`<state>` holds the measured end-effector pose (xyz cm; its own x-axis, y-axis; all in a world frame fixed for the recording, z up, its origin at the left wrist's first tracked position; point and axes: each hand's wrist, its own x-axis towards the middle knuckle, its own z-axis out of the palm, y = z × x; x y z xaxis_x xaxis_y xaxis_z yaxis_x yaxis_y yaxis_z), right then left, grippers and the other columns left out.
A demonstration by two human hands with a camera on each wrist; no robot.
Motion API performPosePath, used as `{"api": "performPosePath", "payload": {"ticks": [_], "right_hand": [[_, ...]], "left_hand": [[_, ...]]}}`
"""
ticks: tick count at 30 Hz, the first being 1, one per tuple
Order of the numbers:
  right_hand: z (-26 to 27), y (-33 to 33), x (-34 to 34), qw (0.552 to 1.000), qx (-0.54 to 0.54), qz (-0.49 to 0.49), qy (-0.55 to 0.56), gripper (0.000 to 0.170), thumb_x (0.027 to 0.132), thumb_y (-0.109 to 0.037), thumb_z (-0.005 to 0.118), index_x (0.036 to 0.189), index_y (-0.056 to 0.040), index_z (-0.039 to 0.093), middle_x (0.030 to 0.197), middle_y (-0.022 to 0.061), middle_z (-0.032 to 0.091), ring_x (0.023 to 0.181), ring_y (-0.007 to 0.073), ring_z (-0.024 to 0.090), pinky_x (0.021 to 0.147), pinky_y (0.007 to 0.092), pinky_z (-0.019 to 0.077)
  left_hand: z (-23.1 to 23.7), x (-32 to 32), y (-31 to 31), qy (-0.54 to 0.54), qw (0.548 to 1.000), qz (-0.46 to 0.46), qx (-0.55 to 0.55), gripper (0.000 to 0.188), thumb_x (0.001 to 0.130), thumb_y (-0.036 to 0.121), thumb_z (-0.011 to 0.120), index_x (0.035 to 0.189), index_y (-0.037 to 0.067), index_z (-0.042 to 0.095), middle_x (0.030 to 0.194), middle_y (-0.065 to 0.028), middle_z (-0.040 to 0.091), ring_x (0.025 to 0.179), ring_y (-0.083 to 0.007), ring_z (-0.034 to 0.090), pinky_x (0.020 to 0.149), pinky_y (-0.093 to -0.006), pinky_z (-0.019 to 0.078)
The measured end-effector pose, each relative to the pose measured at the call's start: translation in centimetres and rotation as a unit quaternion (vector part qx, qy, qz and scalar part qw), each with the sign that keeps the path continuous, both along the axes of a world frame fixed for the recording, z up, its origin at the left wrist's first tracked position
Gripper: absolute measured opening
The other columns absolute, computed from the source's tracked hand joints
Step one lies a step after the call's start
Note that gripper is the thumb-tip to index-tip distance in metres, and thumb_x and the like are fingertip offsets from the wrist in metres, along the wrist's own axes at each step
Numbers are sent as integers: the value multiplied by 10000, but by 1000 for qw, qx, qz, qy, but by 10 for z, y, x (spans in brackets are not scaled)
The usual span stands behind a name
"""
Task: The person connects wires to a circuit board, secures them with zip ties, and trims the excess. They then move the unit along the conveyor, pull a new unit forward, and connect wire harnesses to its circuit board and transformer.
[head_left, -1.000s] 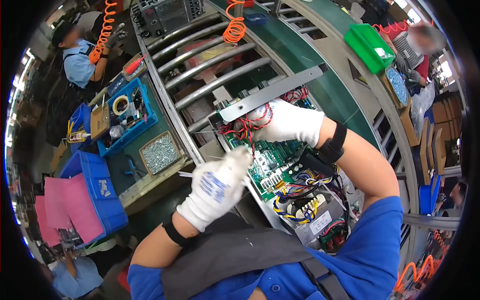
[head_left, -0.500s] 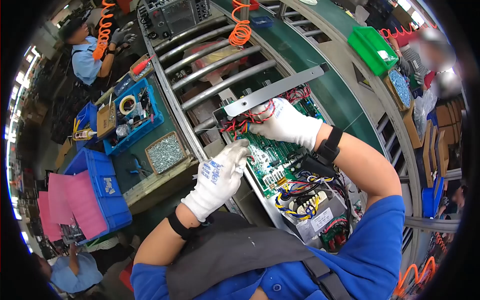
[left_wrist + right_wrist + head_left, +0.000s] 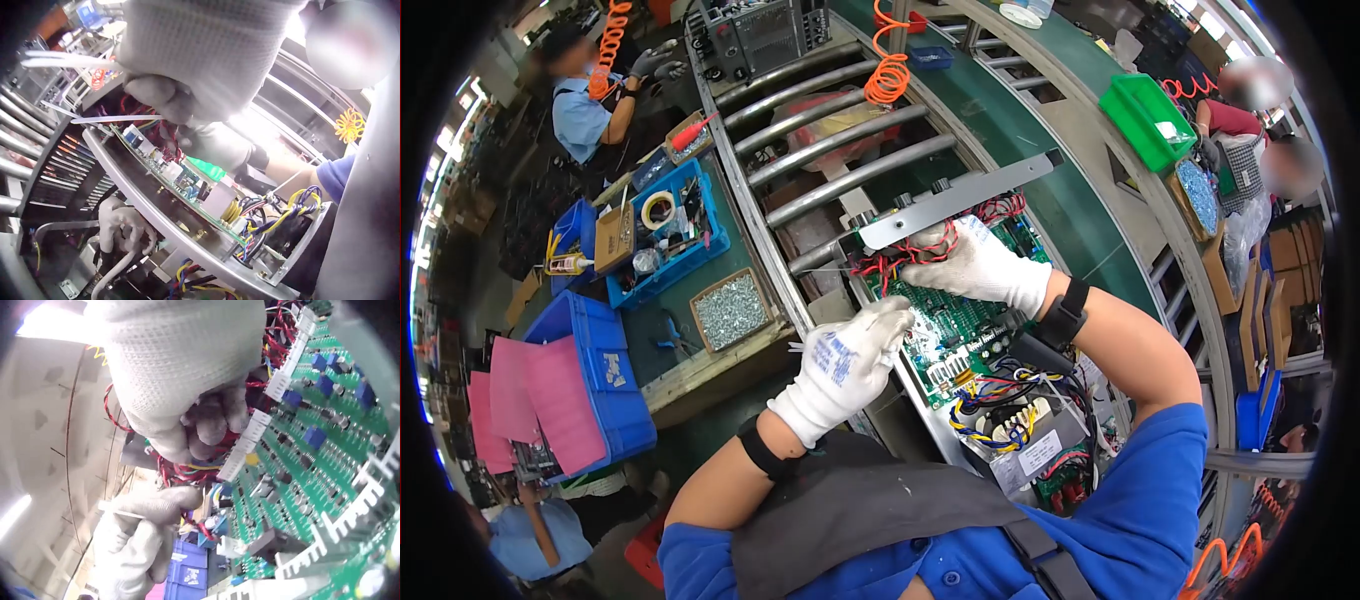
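Note:
White-gloved, my right hand (image 3: 980, 268) curls its fingers round a bundle of red and black wires (image 3: 187, 469) behind the front panel. Several white cable ties (image 3: 65, 60) stick out of my left hand (image 3: 845, 362), also gloved, whose fingers are curled around them. That hand is beside the left edge of the green circuit board (image 3: 935, 320), just below the wires. The board lies in an open metal chassis, with a grey panel (image 3: 960, 205) across its far end. Blue and yellow cables (image 3: 990, 435) run by a labelled metal box (image 3: 1040, 452) nearer my body.
The chassis is on a roller conveyor (image 3: 850, 180). To the left are a box of screws (image 3: 731, 310), pliers (image 3: 677, 338), a blue tool tray (image 3: 718, 245) and a blue bin (image 3: 625, 400). A green bin (image 3: 1145, 120) stands right. An orange coiled hose (image 3: 887, 78) hangs ahead. Other people work nearby.
My right hand stays on the wire bundle while its fingers shift slightly. The left hand, cable ties still in it, remains near the board's left edge. The head view has shifted a little.

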<state>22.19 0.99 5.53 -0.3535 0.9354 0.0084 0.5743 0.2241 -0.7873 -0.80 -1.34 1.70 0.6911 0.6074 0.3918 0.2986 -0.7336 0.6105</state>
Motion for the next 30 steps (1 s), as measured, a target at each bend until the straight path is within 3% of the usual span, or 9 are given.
{"api": "performPosePath", "payload": {"ticks": [2, 4, 7, 9, 12, 17, 19, 24, 30], "right_hand": [[-1, 4, 4, 986, -139, -31, -85, 443, 852, -221, 685, 1258, -64, 608, 1105, 120, 695, 981, 158, 638, 886, 293, 482], [6, 1, 3, 998, -69, 2, 4, 465, 858, -219, 676, 1289, -69, 587, 1093, 134, 693, 952, 152, 637, 867, 291, 487], [7, 1, 3, 985, -167, -26, -35, 483, 858, -215, 670, 1310, -75, 571, 1125, 146, 683, 966, 162, 639, 875, 294, 483], [-9, 0, 3, 994, -25, -16, 104, 299, 835, -129, 708, 1104, -16, 645, 806, -19, 591, 771, 45, 502, 723, 251, 463], [6, -4, 5, 993, -108, 3, 43, 304, 851, -142, 695, 1118, -11, 633, 857, -14, 613, 799, 47, 508, 743, 253, 465], [-8, 1, 10, 995, -79, 33, 54, 382, 884, -148, 648, 1242, -30, 587, 1037, 64, 669, 912, 97, 540, 846, 293, 460], [-9, 5, 12, 994, -21, 95, -43, 491, 874, -202, 593, 1352, -110, 528, 1007, 205, 666, 824, 242, 660, 759, 349, 505], [-20, 8, 10, 990, 16, 121, -76, 431, 892, -205, 525, 1322, -186, 528, 879, 190, 659, 665, 327, 628, 693, 399, 513], [-8, 11, 6, 971, 105, 147, -157, 399, 830, -142, 575, 1229, -150, 580, 1127, 159, 623, 987, 348, 633, 806, 423, 532]], "left_hand": [[13, 2, -2, -31, 998, 28, 41, 212, 872, 52, 608, 1073, 96, 659, 1132, -144, 636, 936, -268, 669, 742, -324, 546], [21, 3, -4, 40, 994, 104, 16, 340, 816, 99, 633, 1155, 132, 644, 1132, -119, 633, 855, -264, 680, 688, -349, 545], [19, 14, -6, 47, 992, 118, 3, 305, 849, 156, 619, 1152, 153, 651, 1131, -131, 612, 836, -290, 669, 697, -376, 541], [25, 19, -1, 70, 991, 109, -16, 291, 861, 185, 606, 1145, 134, 641, 1132, -144, 611, 863, -296, 668, 715, -388, 541], [19, 20, -2, 106, 990, 84, -30, 190, 903, 177, 596, 1067, 116, 670, 1087, -129, 642, 923, -311, 658, 760, -385, 547], [23, -1, -4, 162, 983, 92, -13, 176, 907, 173, 592, 1065, 121, 650, 1073, -144, 640, 919, -311, 659, 747, -387, 546], [11, -1, -6, 125, 986, 108, 0, 171, 909, 173, 590, 1061, 121, 650, 1067, -141, 640, 931, -316, 654, 749, -382, 544], [2, 0, -5, 80, 990, 110, 38, 162, 907, 174, 593, 1049, 118, 650, 1047, -134, 639, 930, -315, 652, 746, -373, 542], [2, -6, -4, 76, 991, 95, 59, 162, 897, 165, 592, 1040, 118, 650, 1053, -129, 640, 852, -302, 667, 714, -360, 545]]}}
